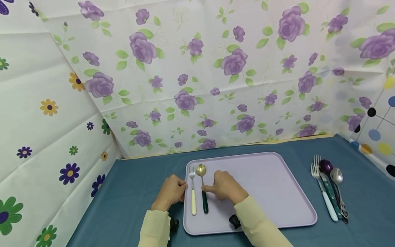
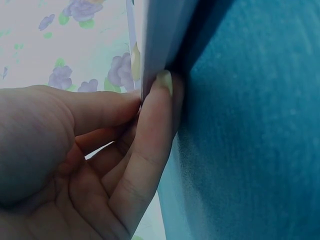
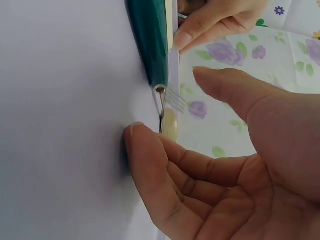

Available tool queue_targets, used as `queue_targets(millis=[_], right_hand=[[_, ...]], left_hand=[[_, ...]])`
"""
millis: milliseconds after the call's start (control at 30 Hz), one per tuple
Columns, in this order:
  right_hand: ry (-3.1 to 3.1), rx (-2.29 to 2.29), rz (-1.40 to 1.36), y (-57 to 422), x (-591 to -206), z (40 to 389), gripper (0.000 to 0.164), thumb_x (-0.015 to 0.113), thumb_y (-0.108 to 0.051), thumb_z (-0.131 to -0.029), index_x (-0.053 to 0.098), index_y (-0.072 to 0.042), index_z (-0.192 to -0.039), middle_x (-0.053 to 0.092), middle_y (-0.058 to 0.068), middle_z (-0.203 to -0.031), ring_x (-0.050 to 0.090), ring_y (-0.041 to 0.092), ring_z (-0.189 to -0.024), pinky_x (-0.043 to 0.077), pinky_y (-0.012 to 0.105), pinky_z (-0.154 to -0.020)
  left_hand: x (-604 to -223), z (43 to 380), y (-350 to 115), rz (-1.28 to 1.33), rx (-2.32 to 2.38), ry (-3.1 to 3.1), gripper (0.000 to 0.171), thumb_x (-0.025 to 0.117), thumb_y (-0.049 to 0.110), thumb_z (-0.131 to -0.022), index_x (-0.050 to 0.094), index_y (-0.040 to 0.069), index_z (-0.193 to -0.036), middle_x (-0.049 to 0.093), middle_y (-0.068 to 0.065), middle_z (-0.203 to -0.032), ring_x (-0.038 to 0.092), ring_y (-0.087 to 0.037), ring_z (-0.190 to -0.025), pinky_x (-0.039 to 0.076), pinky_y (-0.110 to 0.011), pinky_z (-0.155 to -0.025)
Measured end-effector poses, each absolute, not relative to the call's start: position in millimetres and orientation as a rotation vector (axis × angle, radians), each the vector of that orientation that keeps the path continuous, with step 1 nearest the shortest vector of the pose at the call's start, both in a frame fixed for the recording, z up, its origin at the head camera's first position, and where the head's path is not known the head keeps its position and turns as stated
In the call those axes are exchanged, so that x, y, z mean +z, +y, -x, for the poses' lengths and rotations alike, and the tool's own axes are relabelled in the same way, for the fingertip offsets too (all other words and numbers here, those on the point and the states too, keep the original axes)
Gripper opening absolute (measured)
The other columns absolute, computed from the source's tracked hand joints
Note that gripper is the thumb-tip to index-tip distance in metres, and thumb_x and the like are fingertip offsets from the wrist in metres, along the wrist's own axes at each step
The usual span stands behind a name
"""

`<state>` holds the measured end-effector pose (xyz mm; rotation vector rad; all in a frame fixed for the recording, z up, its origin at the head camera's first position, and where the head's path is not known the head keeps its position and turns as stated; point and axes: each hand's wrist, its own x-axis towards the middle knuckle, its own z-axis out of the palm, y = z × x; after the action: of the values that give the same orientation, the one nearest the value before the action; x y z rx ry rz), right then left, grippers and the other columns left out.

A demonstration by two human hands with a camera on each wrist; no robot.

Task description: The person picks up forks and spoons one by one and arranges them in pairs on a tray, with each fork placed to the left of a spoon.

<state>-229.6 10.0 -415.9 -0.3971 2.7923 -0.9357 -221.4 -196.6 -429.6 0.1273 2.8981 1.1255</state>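
A pale lilac tray (image 1: 262,192) lies on the table. My left hand (image 1: 171,192) grips its left rim; in the left wrist view, thumb and fingers pinch the tray's edge (image 2: 162,40). Along that side of the tray lies a silver fork (image 1: 193,200) with a cream handle. Beside it is a gold spoon (image 1: 205,202) with a dark green handle, bowl toward the back. Over the tray, my right hand (image 1: 226,187) is at the spoon's neck. In the right wrist view its thumb stands apart from the bent fingers, fingertips close to the neck below the green handle (image 3: 150,40).
Right of the tray, a bunch of cutlery lies on the blue-green cloth (image 1: 132,192): forks, including a white-handled one (image 1: 329,206), a purple spoon (image 1: 326,166) and a silver spoon (image 1: 336,176). Flowered sheets (image 1: 210,79) hang behind and at the left.
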Motion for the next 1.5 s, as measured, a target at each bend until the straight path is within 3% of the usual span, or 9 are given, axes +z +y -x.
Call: queue_targets(millis=[600,1067,1500], right_hand=[[2.814,-0.853,0.309,77.4,-413.8,227.4,0.038,0.073,-0.04,-0.083,0.067,-0.004,-0.072,0.059,0.003,-0.057,0.054,0.016,-0.05,0.045,0.029,-0.049],[2.764,-0.899,0.258,98.3,-415.7,230.3,0.033,0.071,-0.036,-0.086,0.067,-0.005,-0.075,0.062,0.006,-0.053,0.056,0.017,-0.047,0.047,0.03,-0.05],[2.785,-0.865,0.218,109.8,-413.3,231.2,0.033,0.07,-0.035,-0.086,0.064,-0.004,-0.078,0.062,0.006,-0.054,0.057,0.017,-0.049,0.046,0.03,-0.05]], left_hand=[[-430.9,221.6,-197.0,-0.094,1.136,2.883,0.018,0.058,0.003,-0.093,0.074,0.0,-0.086,0.06,-0.008,-0.063,0.058,-0.013,-0.049,0.053,-0.027,-0.047],[-429.1,222.0,-197.3,-0.128,1.127,2.892,0.021,0.058,0.004,-0.094,0.074,0.002,-0.082,0.06,-0.007,-0.061,0.058,-0.013,-0.048,0.053,-0.027,-0.046],[-429.4,220.6,-197.7,-0.112,1.167,2.857,0.018,0.058,0.003,-0.093,0.073,-0.005,-0.099,0.062,-0.009,-0.066,0.059,-0.014,-0.05,0.054,-0.027,-0.047]])
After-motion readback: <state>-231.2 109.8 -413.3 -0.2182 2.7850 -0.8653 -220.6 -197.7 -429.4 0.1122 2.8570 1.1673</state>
